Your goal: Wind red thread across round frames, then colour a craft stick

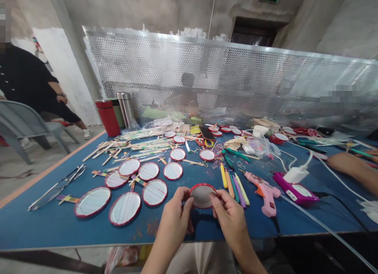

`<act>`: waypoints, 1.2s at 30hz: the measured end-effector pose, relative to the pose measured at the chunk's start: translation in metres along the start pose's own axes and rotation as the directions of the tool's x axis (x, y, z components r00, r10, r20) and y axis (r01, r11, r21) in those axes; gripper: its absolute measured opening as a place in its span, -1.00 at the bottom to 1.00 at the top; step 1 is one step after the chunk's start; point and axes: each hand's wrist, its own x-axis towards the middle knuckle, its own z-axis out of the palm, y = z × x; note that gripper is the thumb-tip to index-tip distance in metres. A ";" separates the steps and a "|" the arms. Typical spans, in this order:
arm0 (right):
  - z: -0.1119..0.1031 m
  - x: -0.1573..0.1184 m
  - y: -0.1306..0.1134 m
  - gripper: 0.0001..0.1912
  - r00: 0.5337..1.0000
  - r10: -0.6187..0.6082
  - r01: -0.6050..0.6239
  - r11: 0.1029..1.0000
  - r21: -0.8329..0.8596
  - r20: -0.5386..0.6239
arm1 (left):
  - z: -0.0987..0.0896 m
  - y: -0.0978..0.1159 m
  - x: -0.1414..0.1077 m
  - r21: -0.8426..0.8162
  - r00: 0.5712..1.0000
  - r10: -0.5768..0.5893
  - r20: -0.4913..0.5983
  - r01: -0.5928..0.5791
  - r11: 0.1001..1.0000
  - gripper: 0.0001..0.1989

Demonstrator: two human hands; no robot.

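Observation:
Near the front edge of the blue table, a round red-rimmed disc is held up between both hands. My left hand grips its left rim between thumb and fingers. On the right rim, my right hand pinches with its thumb over the disc's face. Several similar discs with stick handles lie to the left, the nearest being a red-rimmed white disc. Just beyond my right hand lie colored markers and a pink glue gun.
A purple power strip with cables sits at the right, near another person's arm. Wooden sticks and a red bottle stand or lie at the back left. Eyeglasses lie far left. A perforated metal screen closes the back.

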 end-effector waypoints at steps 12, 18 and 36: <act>0.000 0.000 0.000 -0.68 1.000 0.017 -0.017 1.000 0.011 -0.003 | 0.001 -0.004 0.001 -0.040 1.000 0.000 -0.004 0.000 0.999 -0.75; 0.000 0.000 -0.001 -0.68 1.000 0.021 -0.021 1.000 0.023 -0.013 | 0.000 -0.002 0.000 -0.011 1.000 0.021 -0.004 -0.021 1.000 -0.78; 0.000 -0.003 0.006 -0.62 0.993 0.064 -0.054 0.994 0.098 -0.103 | 0.001 -0.002 -0.001 -0.027 1.000 -0.001 -0.019 0.000 1.000 -0.71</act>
